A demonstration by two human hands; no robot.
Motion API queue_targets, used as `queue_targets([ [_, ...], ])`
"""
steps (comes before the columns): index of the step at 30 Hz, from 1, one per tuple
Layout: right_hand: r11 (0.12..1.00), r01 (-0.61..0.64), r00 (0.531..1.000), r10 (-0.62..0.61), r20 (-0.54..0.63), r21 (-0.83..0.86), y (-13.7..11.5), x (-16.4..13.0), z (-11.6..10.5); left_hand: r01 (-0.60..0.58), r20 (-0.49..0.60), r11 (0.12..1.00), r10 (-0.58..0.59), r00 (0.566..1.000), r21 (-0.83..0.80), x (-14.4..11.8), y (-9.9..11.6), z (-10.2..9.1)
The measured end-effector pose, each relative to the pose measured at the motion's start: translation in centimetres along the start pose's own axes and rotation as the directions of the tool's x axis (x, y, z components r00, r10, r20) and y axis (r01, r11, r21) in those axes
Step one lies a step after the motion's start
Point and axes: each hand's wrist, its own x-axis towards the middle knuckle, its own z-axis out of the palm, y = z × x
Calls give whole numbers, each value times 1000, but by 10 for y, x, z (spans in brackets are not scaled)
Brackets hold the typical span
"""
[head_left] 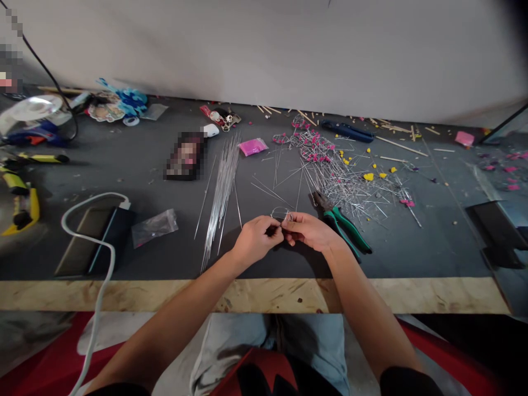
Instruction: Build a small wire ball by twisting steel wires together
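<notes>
My left hand (259, 236) and my right hand (308, 230) meet over the front of the table, fingers pinched close together. Between them they hold a thin wire bent into a loop (280, 210), which stands up beyond the fingertips. Its lower part is hidden by the fingers. Left of my left hand lies a long bundle of straight wires (223, 187). Pliers with green handles (344, 225) rest just right of my right hand, jaws pointing away. Behind them spreads a heap of bent wires with pink pieces (315, 148).
A pink packet (253, 147) lies beyond the straight wires. Further left are a clear plastic bag (154, 227), a power bank (93, 242) with a white cable (111, 258), and a dark phone-like object (185, 157). A dark blue tool (347, 131) and wooden sticks (402, 146) lie toward the wall.
</notes>
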Motion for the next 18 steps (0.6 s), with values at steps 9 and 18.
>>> queue_targets([
  [9, 1000, 11, 1000, -10, -28, 20, 1, 0, 1, -57, 24, 998, 57, 998, -17, 3, -2, -2],
  [18, 998, 18, 998, -22, -60, -60, -11, -6, 5, -184, 37, 983, 183, 982, 6, 4, -2, -6],
])
